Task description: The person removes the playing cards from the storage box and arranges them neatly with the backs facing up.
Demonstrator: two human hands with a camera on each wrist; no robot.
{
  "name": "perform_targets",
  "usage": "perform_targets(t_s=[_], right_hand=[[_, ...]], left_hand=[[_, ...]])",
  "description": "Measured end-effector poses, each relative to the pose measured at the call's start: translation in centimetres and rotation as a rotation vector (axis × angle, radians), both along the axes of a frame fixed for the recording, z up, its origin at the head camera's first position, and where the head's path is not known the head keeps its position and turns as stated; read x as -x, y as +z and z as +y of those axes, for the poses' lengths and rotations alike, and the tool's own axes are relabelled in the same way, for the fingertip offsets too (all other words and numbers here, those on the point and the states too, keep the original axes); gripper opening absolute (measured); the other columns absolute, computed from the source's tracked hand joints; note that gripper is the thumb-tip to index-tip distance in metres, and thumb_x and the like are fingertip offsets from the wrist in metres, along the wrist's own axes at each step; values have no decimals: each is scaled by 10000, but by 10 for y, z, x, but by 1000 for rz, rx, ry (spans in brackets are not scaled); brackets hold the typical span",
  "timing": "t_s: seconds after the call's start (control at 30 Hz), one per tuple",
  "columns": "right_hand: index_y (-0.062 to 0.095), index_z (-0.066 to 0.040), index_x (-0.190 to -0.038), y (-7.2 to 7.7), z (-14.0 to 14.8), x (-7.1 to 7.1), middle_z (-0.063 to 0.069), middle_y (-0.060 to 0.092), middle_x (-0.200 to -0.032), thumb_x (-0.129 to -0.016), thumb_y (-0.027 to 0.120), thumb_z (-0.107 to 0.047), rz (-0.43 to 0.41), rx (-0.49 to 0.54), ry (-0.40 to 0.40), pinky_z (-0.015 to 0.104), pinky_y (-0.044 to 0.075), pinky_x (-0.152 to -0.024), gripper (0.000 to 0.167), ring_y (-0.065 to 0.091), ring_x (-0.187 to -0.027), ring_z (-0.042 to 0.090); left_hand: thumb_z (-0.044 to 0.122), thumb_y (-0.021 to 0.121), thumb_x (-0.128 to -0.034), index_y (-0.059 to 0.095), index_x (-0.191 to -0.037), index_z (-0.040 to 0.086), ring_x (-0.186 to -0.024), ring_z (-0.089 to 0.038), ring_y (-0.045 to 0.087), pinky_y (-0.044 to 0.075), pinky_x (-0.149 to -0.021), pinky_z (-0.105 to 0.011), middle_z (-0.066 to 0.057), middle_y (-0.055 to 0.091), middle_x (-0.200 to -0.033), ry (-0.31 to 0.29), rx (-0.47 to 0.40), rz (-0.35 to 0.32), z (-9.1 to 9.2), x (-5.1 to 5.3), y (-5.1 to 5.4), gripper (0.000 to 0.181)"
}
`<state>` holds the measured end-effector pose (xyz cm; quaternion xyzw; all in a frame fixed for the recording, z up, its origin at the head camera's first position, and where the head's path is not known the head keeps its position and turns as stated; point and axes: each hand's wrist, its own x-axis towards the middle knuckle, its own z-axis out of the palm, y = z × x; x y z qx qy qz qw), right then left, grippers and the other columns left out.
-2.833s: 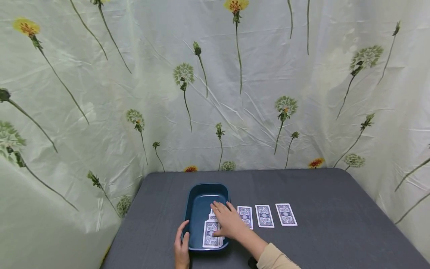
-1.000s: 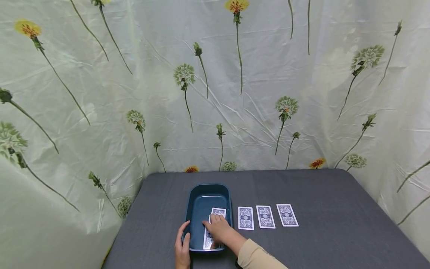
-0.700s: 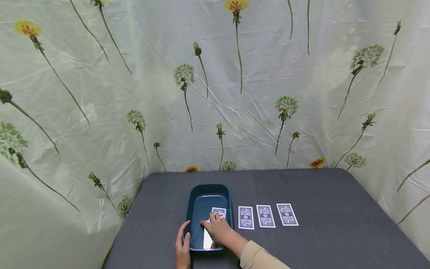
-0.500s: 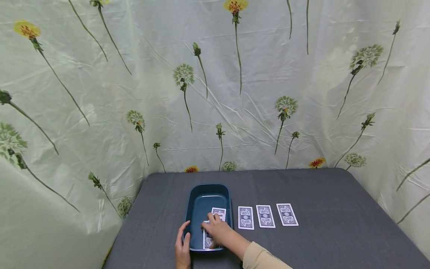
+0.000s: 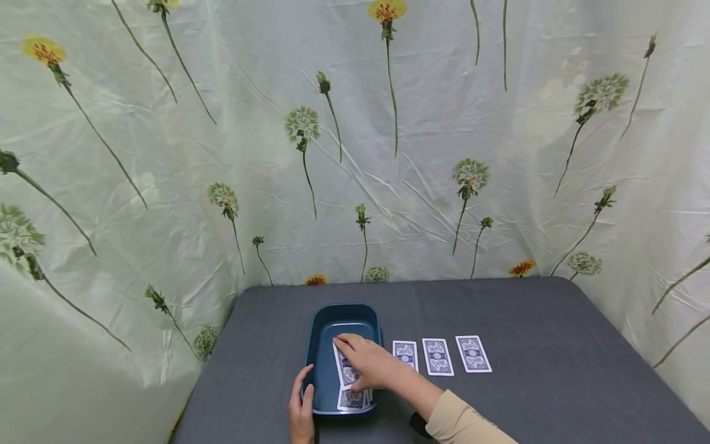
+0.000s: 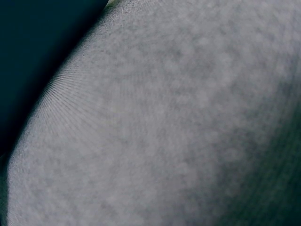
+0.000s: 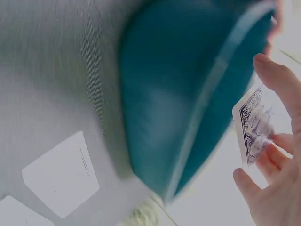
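A dark teal tray (image 5: 325, 351) stands on the grey table, with several playing cards (image 5: 349, 402) lying in its near right part. My left hand (image 5: 301, 407) grips the tray's near left side, thumb and fingers bent at the rim. Over the tray, my right hand (image 5: 368, 365) holds a blue-backed playing card (image 5: 346, 370), thumb at its near end and fingertips at its far end. The right wrist view shows that card (image 7: 251, 122) tilted between the fingers, beside the tray wall (image 7: 160, 89). Only the tray's dark side (image 6: 37, 47) and grey cloth appear in the left wrist view.
Three face-down cards form a row right of the tray: a near one (image 5: 405, 353), partly covered by my hand, a middle card (image 5: 437, 356) and a right card (image 5: 473, 354). A flowered curtain (image 5: 421, 154) hangs behind the table (image 5: 543, 370).
My right hand has picked a card up from the pile in the tray and raised it. My left hand stays at the tray. The three cards on the table lie as before.
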<state>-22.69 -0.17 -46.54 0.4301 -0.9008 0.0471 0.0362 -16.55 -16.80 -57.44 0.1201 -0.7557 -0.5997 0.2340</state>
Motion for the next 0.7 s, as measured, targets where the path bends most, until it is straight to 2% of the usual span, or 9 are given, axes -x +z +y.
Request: perform_targets(t_s=[0.13, 0.27, 0.5, 0.7], right_hand=[[353, -77, -1380, 23, 27, 4, 63, 390, -1403, -671, 777, -386, -123, 15, -34, 359, 364, -1019, 883, 391, -1273, 198], [368, -57, -1367, 32, 65, 9, 82, 397, -1394, -653, 800, -324, -197, 48, -100, 433, 351, -1004, 876, 395, -1265, 233], [375, -3, -1351, 20, 144, 21, 149, 400, -1393, -621, 818, -219, -182, 24, -270, 537, 311, -988, 880, 384, -1269, 318], [401, 49, -1304, 1, 202, 26, 212, 423, -1349, -585, 822, -134, -211, -11, -404, 591, 318, -925, 852, 402, -1226, 385]], left_hand=[[129, 469, -927, 551, -1206, 101, -1064, 169, 360, 267, -871, -29, -108, 542, -1259, 10, 14, 22, 1, 0, -1, 292], [124, 476, -922, 552, -1206, 103, -1070, 163, 363, 261, -873, -23, -106, 542, -1259, 13, 19, 26, 1, 1, -1, 294], [134, 475, -925, 548, -1211, 107, -1082, 144, 371, 253, -882, -23, -96, 542, -1261, 19, 22, 2, 0, 0, -1, 297], [81, 470, -918, 558, -1189, 63, -1066, 178, 366, 245, -874, -3, -141, 554, -1228, 13, 26, 83, 0, -1, -3, 285]])
